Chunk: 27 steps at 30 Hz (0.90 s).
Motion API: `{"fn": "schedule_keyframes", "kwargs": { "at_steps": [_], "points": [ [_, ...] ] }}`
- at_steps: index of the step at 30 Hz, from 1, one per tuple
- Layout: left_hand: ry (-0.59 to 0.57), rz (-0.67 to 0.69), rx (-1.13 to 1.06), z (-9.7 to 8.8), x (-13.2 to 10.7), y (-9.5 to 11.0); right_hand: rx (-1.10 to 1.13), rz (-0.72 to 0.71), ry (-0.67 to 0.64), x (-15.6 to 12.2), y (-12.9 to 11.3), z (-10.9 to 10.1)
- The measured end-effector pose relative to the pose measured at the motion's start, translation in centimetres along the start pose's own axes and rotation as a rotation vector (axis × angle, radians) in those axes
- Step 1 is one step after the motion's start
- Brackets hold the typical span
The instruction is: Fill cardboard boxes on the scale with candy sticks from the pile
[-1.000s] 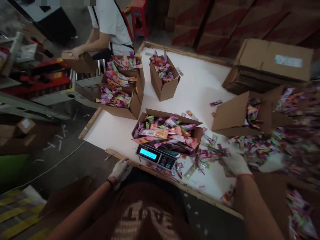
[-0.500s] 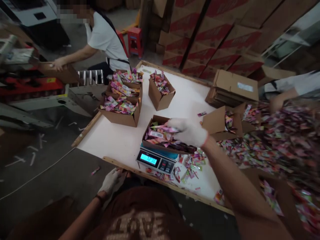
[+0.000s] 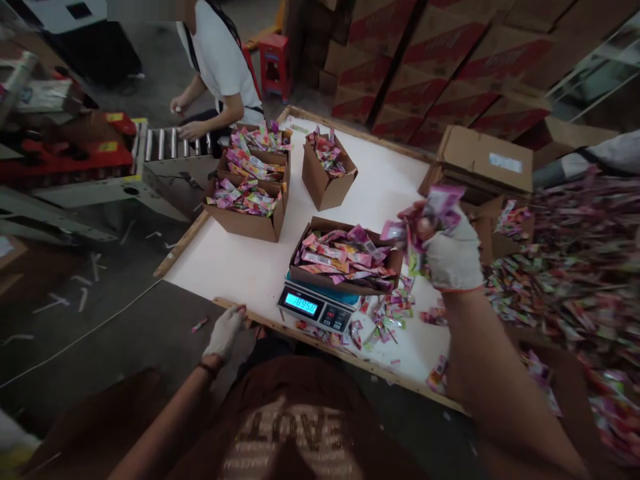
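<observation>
My right hand (image 3: 453, 250), in a white glove, is closed around a bunch of small candy packets (image 3: 443, 203), pink, purple and green. It is raised just right of an open cardboard box (image 3: 345, 283) filled with similar packets. That box stands on a digital scale (image 3: 315, 307) with a lit blue display, whose digits are blurred. Down at the table's near edge is my left hand (image 3: 225, 330), also gloved, fingers stretched out and fingertips at the wooden rim (image 3: 260, 323). Nothing shows in it.
Several filled boxes (image 3: 250, 223) stand at the table's far left, with another box (image 3: 327, 190) beside them. Loose packets (image 3: 390, 310) lie by the scale; a large heap (image 3: 580, 267) covers the right. Flattened cartons (image 3: 480, 157) are stacked behind. A co-worker (image 3: 220, 67) sits by a roller conveyor (image 3: 173, 143).
My right hand has moved right, from over the box on the scale, and now holds packets beside it. My left hand has risen to the table edge. The scale's reading differs; the co-worker's hands moved right.
</observation>
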<state>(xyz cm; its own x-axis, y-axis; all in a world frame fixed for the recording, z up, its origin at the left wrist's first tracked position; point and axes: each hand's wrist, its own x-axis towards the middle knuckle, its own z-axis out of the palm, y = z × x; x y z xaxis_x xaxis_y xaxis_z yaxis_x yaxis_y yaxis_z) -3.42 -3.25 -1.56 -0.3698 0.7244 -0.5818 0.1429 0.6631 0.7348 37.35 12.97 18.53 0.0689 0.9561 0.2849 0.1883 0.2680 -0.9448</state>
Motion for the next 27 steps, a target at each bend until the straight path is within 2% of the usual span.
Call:
{"fn": "schedule_keyframes", "kwargs": {
  "at_steps": [2, 6, 9, 11, 14, 17, 21, 24, 27],
  "points": [
    [0.005, 0.031, -0.084, 0.5, 0.9, 2.5, -0.065, 0.022, 0.081, -0.6, -0.2, -1.1],
    [0.04, 0.111, -0.309, 1.6, 1.5, 7.3, -0.154, 0.048, 0.126, -1.7, -0.4, -2.2],
    [0.017, 0.153, -0.382, 2.5, 0.8, 9.9, -0.138, 0.008, 0.082, -1.9, -0.6, -1.4],
    [-0.006, 0.154, -0.397, 3.0, 0.3, 10.7, -0.148, -0.032, 0.009, -1.8, -0.7, -0.3],
    [-0.017, 0.128, -0.397, 3.6, -0.5, 10.7, -0.156, -0.1, -0.141, -1.3, -0.5, 1.7],
    [-0.009, 0.093, -0.382, 4.0, -1.0, 9.7, -0.15, -0.169, -0.307, -0.5, 0.1, 3.6],
    [0.009, 0.055, -0.365, 4.0, -1.6, 8.0, -0.158, -0.264, -0.519, 0.9, 0.6, 4.6],
    [0.01, 0.046, -0.349, 3.9, -1.7, 7.0, -0.101, -0.124, -0.497, 1.6, 0.3, 3.9],
    [0.021, 0.043, -0.336, 4.0, -1.6, 6.3, -0.032, 0.022, -0.363, 1.7, -0.1, 2.5]
  ]
}}
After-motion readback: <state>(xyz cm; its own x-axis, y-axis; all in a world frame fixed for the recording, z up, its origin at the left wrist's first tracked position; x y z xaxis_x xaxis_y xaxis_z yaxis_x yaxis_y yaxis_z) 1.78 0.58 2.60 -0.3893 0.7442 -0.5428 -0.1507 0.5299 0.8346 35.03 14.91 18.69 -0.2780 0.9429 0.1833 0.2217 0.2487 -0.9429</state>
